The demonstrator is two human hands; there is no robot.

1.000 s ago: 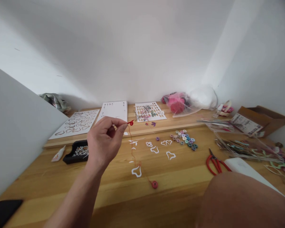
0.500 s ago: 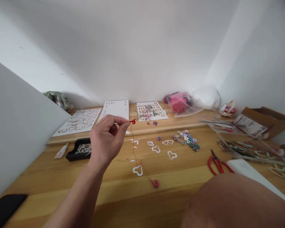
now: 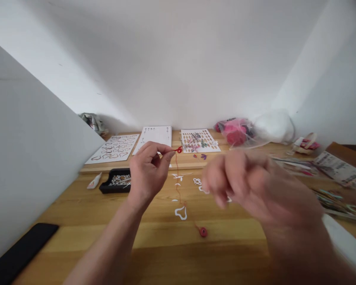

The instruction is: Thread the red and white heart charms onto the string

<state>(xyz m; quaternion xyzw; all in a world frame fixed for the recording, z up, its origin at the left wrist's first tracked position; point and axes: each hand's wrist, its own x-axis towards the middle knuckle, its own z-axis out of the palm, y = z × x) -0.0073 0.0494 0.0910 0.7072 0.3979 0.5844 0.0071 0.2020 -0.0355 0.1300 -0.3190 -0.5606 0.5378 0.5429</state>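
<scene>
Red looped piece is jutting from the left hand, pinched above the table, orange thread trailing toward the near red spool. Right hand is newly blurring up on the right, its hold unclear, bringing both hands over the work.

A wooden worktable against a plain white wall.
From where I stand, a smooth grey panel slants in on the left, another pale wall closes the right, and a raised wooden ledge runs along the table's rear; soft light leaves a broad diagonal shadow above.
</scene>
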